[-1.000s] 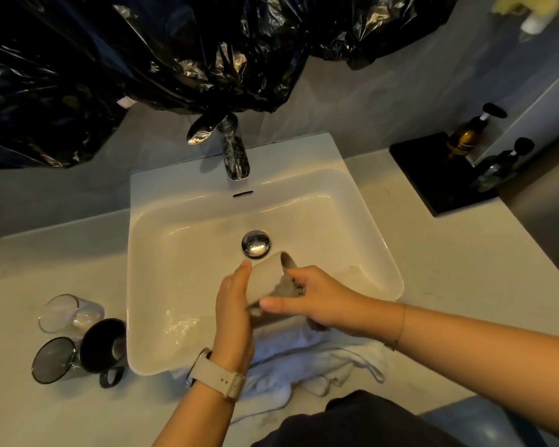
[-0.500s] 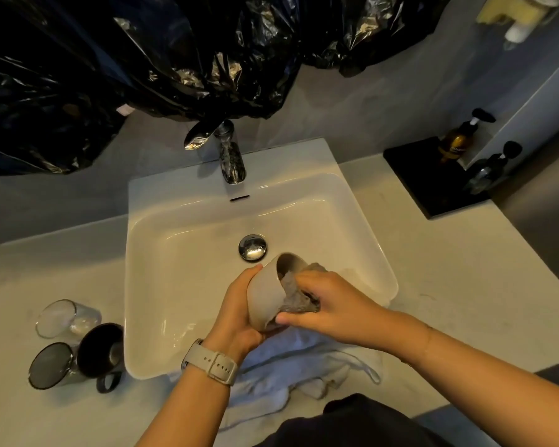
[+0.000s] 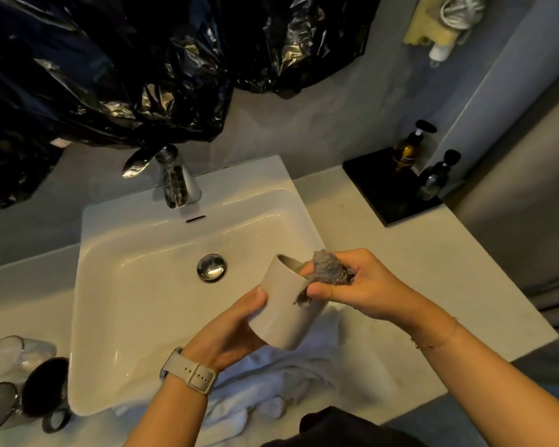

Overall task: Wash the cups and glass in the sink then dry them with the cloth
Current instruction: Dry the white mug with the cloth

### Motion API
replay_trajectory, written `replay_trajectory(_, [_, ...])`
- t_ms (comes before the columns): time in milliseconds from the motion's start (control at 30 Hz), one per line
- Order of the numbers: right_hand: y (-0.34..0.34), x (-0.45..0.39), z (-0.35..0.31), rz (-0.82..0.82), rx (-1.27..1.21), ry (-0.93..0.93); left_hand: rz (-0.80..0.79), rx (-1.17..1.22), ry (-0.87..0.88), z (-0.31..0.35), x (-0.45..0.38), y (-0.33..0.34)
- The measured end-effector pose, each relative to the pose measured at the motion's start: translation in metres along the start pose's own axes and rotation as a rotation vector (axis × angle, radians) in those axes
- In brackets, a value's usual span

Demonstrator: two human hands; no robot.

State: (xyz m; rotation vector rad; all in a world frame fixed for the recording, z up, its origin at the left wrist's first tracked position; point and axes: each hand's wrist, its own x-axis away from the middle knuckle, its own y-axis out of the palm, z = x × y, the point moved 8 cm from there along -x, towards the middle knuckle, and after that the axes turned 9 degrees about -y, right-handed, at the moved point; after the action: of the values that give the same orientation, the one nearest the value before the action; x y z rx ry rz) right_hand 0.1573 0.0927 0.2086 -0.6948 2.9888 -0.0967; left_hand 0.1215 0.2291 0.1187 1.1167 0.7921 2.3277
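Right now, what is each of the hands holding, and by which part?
Left hand grips the beige cup round its lower side wall. Right hand pinches a bunched grey cloth at the cup's rim.

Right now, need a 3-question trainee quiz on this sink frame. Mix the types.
1. True or false: the left hand holds the cup.
2. What does the right hand press at the cup's mouth? A) grey cloth B) soap bottle C) tap
3. Fill in: the glasses and dark mug lie on the counter, ____ of the sink.

Key: 1 true; 2 A; 3 left
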Motion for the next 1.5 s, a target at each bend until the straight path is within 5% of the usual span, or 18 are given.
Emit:
replay_trajectory(67, [-0.020, 0.003, -0.002, 0.144, -0.054, 0.001, 0.013, 0.023, 0.039, 0.003, -0.012, 0.009])
replay_trajectory(200, [-0.095, 0.029, 0.018, 0.707, -0.202, 0.057, 0.183, -0.001, 0.053, 0.003, -0.037, 0.008])
replay_trajectory(267, [-0.126, 0.038, 0.036, 0.793, -0.131, 0.083, 0.226, -0.046, 0.077, 0.003, -0.045, 0.006])
replay_trajectory(467, [-0.155, 0.048, 0.135, 0.608, 0.364, 0.317, 0.432, 0.035, 0.165, -0.003, -0.046, -0.020])
replay_trajectory(633, [-0.139, 0.040, 0.196, 0.279, 0.564, 0.472, 0.483, 0.087, 0.239, -0.004, -0.036, -0.029])
replay_trajectory(867, [-0.102, 0.027, 0.133, 0.418, 0.204, 0.312, 0.481, 0.172, 0.277, -0.003, -0.006, -0.029])
replay_trajectory(1100, [0.031, 0.003, 0.060, 0.214, -0.068, 0.226, 0.480, 0.340, 0.252, -0.010, 0.045, -0.056])
replay_trajectory(1267, [0.125, -0.010, 0.041, 0.258, -0.034, 0.209, 0.380, 0.259, 0.221, 0.000, 0.096, -0.092])
replay_trajectory(1500, [0.253, -0.032, 0.031, 0.320, -0.111, 0.237, 0.553, 0.000, 0.283, 0.035, 0.212, -0.193])
